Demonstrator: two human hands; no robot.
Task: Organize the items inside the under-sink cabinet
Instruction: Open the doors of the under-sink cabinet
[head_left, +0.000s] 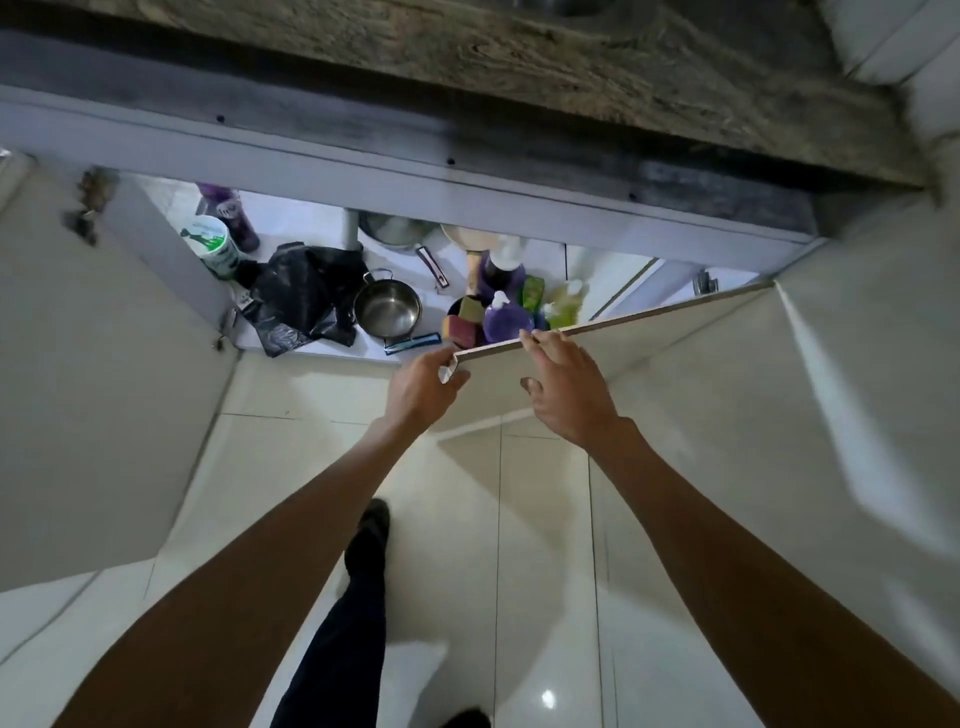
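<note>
Cabinet (467, 179): sits under the grainy tabletop (467, 62), with both doors swung out and the inside showing between them.
Left door (104, 364): wide open at the left.
Right door (675, 358): partly open, its top edge crossing in front of the bottles.
Left hand (428, 382): grips the free corner of the right door, fingers curled round the edge.
Right hand (569, 387): holds the same door a little further along; fingers (535, 343) hook over the top edge and the thumb lies on the outer face.
Cabinet floor, left: a white tub (210, 244) stands in front of a purple spray can (236, 215), and a crumpled black bag (304, 296) lies beside them.
Cabinet floor, middle: a steel pot (387, 309) sits against the bag, with a blue comb (413, 343) at the front lip.
Cabinet floor, right: sponges (462, 322), two purple bottles (501, 317) and a green bottle (566, 306) stand just behind the door edge, close beyond both hands.
Floor (545, 571): pale glossy tiles, with a dark trouser leg (343, 623) between the arms.
</note>
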